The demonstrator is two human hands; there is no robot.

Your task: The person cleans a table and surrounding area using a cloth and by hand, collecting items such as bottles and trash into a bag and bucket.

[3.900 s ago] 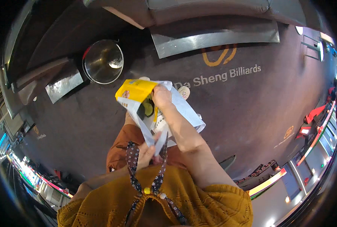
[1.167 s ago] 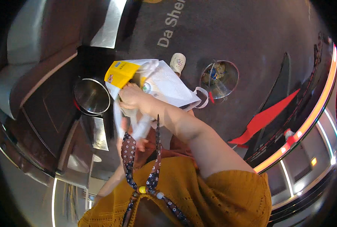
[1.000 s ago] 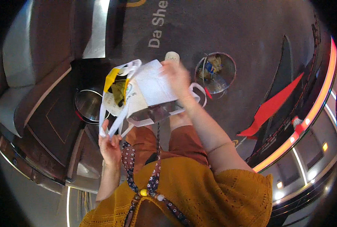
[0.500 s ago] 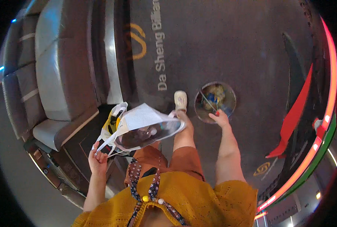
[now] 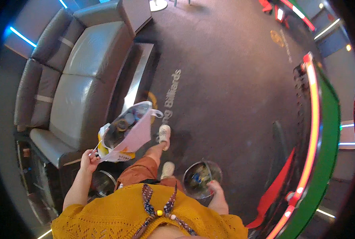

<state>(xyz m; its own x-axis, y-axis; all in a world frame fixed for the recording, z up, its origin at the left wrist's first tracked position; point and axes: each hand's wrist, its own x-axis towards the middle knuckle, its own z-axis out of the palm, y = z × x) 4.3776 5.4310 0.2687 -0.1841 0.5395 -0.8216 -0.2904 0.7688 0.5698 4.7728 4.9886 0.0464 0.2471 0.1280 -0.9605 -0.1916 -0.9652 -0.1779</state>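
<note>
My left hand (image 5: 90,160) is closed around the thin handles of a white carrier bag (image 5: 136,134), which hangs open in front of my leg. Bottles or cans (image 5: 123,122) show inside it, too blurred to tell apart. A yellow-and-white bag (image 5: 119,155) hangs against its near side. Low on the right, my right hand (image 5: 215,187) grips the thin handle of a round metal bucket (image 5: 190,185). Mixed crumpled contents (image 5: 200,175), some of them blue, lie in the bucket; their kind cannot be made out.
A grey leather sofa (image 5: 79,85) runs along the left, with a metal-edged step (image 5: 139,75) in front. On the right stands a billiard table (image 5: 325,131) with a glowing red edge and a red panel (image 5: 275,191) below. Dark carpet (image 5: 225,79) lies between them.
I have stepped forward along the sofa, and the view has tilted up. The white bag has swung round, so its opening faces the sofa. The bucket sits lower, closer to my body.
</note>
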